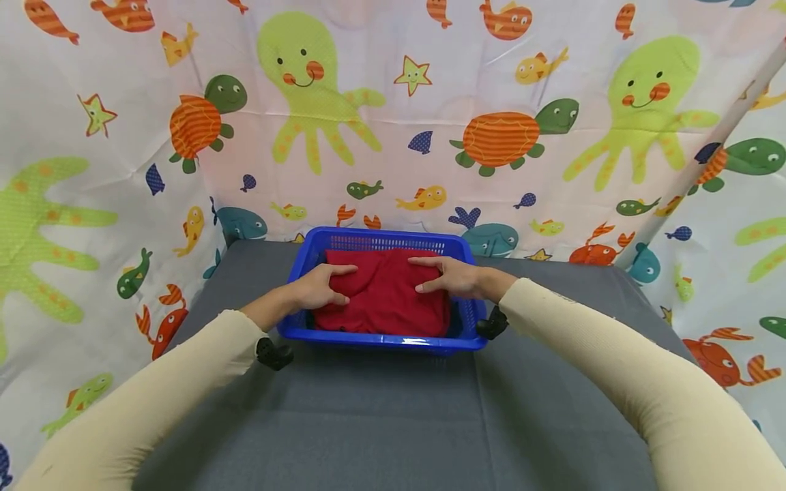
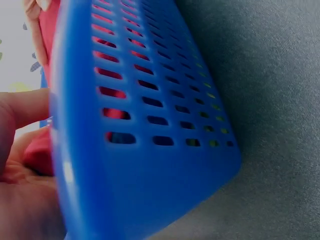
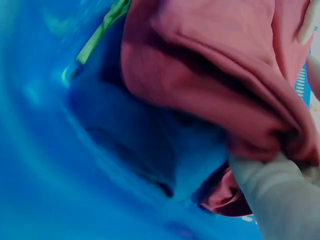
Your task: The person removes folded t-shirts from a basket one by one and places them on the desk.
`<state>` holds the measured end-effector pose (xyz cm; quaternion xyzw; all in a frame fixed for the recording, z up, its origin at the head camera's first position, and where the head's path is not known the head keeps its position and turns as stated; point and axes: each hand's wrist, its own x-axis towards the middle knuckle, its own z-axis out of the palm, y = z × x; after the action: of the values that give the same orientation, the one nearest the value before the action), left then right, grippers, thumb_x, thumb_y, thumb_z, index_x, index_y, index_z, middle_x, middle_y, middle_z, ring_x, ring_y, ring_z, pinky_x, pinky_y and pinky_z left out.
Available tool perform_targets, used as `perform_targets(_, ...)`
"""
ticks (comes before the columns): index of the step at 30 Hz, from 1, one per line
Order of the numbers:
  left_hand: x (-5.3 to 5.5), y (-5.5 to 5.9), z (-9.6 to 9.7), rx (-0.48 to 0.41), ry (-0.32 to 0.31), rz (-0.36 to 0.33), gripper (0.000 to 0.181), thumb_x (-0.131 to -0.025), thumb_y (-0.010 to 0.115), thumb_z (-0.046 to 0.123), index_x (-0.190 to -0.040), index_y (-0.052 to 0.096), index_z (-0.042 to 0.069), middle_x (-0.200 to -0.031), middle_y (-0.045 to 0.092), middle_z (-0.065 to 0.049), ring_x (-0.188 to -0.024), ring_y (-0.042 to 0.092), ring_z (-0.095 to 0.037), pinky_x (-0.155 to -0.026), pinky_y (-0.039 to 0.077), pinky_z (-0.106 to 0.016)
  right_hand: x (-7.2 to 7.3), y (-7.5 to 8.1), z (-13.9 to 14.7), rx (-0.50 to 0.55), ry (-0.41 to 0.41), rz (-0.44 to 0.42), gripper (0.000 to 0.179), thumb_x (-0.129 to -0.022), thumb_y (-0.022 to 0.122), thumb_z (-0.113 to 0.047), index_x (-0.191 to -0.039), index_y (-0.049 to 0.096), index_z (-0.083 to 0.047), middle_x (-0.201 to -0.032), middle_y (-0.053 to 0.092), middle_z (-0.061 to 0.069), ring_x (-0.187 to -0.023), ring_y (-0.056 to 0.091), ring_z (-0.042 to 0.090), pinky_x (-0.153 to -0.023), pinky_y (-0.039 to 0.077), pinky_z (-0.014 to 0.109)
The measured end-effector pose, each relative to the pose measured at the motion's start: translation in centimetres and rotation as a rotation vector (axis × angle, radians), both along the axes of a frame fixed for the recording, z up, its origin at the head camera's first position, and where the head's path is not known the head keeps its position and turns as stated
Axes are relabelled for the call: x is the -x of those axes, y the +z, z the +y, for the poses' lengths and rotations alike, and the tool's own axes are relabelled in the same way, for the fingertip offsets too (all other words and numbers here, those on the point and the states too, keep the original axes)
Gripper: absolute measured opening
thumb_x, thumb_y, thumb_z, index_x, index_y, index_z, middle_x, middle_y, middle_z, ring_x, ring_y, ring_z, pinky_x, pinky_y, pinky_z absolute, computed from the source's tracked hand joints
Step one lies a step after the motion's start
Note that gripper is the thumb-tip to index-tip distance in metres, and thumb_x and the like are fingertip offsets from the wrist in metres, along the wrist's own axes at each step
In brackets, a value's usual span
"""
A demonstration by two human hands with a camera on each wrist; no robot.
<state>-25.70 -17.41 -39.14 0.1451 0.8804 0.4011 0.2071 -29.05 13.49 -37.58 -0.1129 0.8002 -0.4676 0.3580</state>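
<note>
A red folded cloth garment (image 1: 387,300) lies in a blue plastic basket (image 1: 381,339), seen in the head view. My left hand (image 1: 316,285) reaches over the basket's left side, and its spread thumb and fingers touch the cloth's left part. From the right comes my right hand (image 1: 457,276), thumb and index finger apart on the cloth. In the right wrist view, one finger (image 3: 270,175) presses into a fold of the red cloth (image 3: 210,85). Dark blue fabric (image 3: 135,140) lies under it. The basket wall (image 2: 150,175) hides part of my left hand in the left wrist view.
The basket stands on a grey cloth-covered table (image 1: 381,423), near its back edge. Behind and at both sides hangs a white curtain (image 1: 393,143) printed with sea animals. A green strip (image 3: 102,32) shows inside the basket beside the dark fabric.
</note>
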Motion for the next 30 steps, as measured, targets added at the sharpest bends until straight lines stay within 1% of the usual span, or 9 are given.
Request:
perform_targets(4,-0.1,1.0,0.1,-0.082,0.053,0.035,0.077,-0.093,0.068,0.005,-0.160,0.032,0.016,-0.150,0.044,-0.019,-0.133,0.045,-0.035,-0.105,0.049,-0.047,-0.2,0.6,0.5,0.053,-0.080,0.080,0.074,-0.097,0.068,-0.014,-0.160,0.032,-0.029,-0.149,0.044,0.016,-0.128,0.055,0.034,-0.094,0.059,0.039)
perform_targets(7,-0.4,2.1,0.4,-0.134,0.065,0.052,0.078,-0.094,0.067,0.007,-0.161,0.030,0.018,-0.154,0.040,-0.018,-0.135,0.042,-0.035,-0.104,0.049,-0.047,-0.4,1.5,1.2,0.086,-0.116,0.131,0.074,-0.096,0.068,-0.013,-0.159,0.034,-0.029,-0.148,0.045,0.016,-0.124,0.056,0.032,-0.089,0.059,0.033)
perform_targets(10,-0.6,3.3,0.9,-0.170,0.067,0.071,0.079,-0.094,0.068,0.009,-0.161,0.029,0.021,-0.158,0.035,-0.017,-0.139,0.038,-0.036,-0.108,0.046,-0.050,-0.6,3.0,2.2,0.128,-0.119,0.169,0.074,-0.097,0.067,-0.011,-0.160,0.032,-0.029,-0.149,0.043,0.016,-0.125,0.053,0.030,-0.086,0.058,0.030)
perform_targets(13,-0.7,4.8,1.6,-0.210,0.076,0.093,0.080,-0.093,0.069,0.010,-0.161,0.028,0.023,-0.157,0.036,-0.016,-0.138,0.039,-0.036,-0.109,0.046,-0.051,-0.7,4.8,3.4,0.165,-0.113,0.190,0.074,-0.098,0.065,-0.010,-0.160,0.031,-0.029,-0.149,0.043,0.015,-0.123,0.054,0.027,-0.085,0.059,0.029)
perform_targets(15,-0.7,5.8,2.3,-0.238,0.079,0.114,0.081,-0.093,0.069,0.011,-0.161,0.029,0.025,-0.155,0.038,-0.016,-0.136,0.042,-0.035,-0.107,0.048,-0.049,-0.5,5.9,4.4,0.180,-0.107,0.200,0.074,-0.098,0.064,-0.010,-0.161,0.029,-0.029,-0.147,0.044,0.014,-0.118,0.058,0.024,-0.084,0.060,0.028)
perform_targets(18,-0.7,6.9,3.8,-0.285,0.071,0.141,0.081,-0.093,0.070,0.011,-0.161,0.029,0.026,-0.152,0.041,-0.015,-0.132,0.046,-0.033,-0.103,0.050,-0.046,-0.3,7.3,6.1,0.203,-0.108,0.210,0.073,-0.099,0.063,-0.010,-0.161,0.030,-0.028,-0.145,0.045,0.012,-0.115,0.059,0.020,-0.082,0.060,0.028)
perform_targets(22,-0.5,7.5,6.1,-0.323,0.037,0.146,0.082,-0.093,0.070,0.010,-0.162,0.027,0.026,-0.152,0.041,-0.013,-0.130,0.047,-0.031,-0.099,0.052,-0.041,-0.4,8.4,8.5,0.215,-0.112,0.204,0.073,-0.099,0.061,-0.007,-0.162,0.027,-0.026,-0.147,0.042,0.010,-0.117,0.056,0.017,-0.082,0.060,0.027)
perform_targets(26,0.0,7.5,8.6,-0.340,0.008,0.149,0.082,-0.093,0.070,0.009,-0.162,0.027,0.023,-0.153,0.041,-0.013,-0.129,0.046,-0.029,-0.098,0.051,-0.038,-0.5,8.9,10.9,0.179,-0.144,0.173,0.075,-0.100,0.060,-0.007,-0.162,0.025,-0.030,-0.150,0.038,0.007,-0.119,0.053,0.016,-0.083,0.058,0.026)
perform_targets(30,0.6,7.4,11.3,-0.345,-0.003,0.157,0.083,-0.092,0.071,0.009,-0.162,0.027,0.022,-0.152,0.041,-0.013,-0.128,0.048,-0.029,-0.098,0.052,-0.038,-0.6,9.2,13.4,0.133,-0.169,0.170,0.076,-0.100,0.061,-0.010,-0.162,0.024,-0.034,-0.151,0.036,0.009,-0.121,0.050,0.018,-0.083,0.058,0.027)
